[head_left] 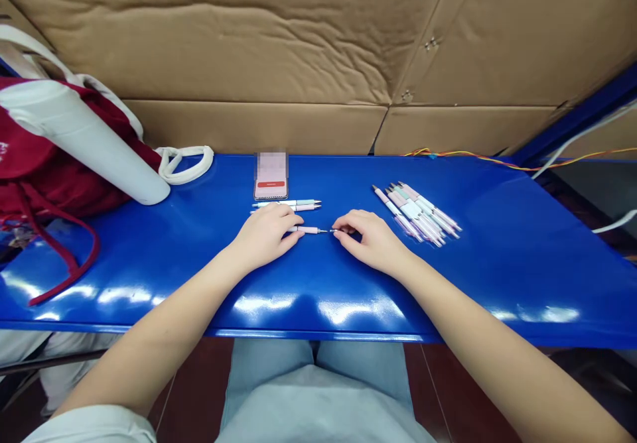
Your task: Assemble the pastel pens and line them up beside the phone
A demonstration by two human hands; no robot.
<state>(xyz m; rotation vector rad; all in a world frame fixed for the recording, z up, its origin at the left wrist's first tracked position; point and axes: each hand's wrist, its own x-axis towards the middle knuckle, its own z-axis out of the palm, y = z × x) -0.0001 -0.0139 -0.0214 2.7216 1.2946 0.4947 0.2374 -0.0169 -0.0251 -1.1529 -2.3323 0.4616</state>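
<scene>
My left hand (269, 234) is closed on a pink-and-white pen (309, 230), whose bare tip points right. Just across a small gap, my right hand (365, 236) pinches a small metal pen tip (333, 231) between thumb and forefinger. The two pieces look apart. Behind my left hand lie two more pens (306, 205), side by side and partly covered by the fingers. To the right of my right hand is a pile of several pastel pens (418, 212), slanting down to the right.
A phone (271, 184) lies behind the left pens. At left sit a dark red bag (30, 138) and a white cylinder (94, 138) with a strap. Cardboard (249, 45) walls the back of the blue table (308, 297). Coloured wires (458, 153) run along the right rear edge.
</scene>
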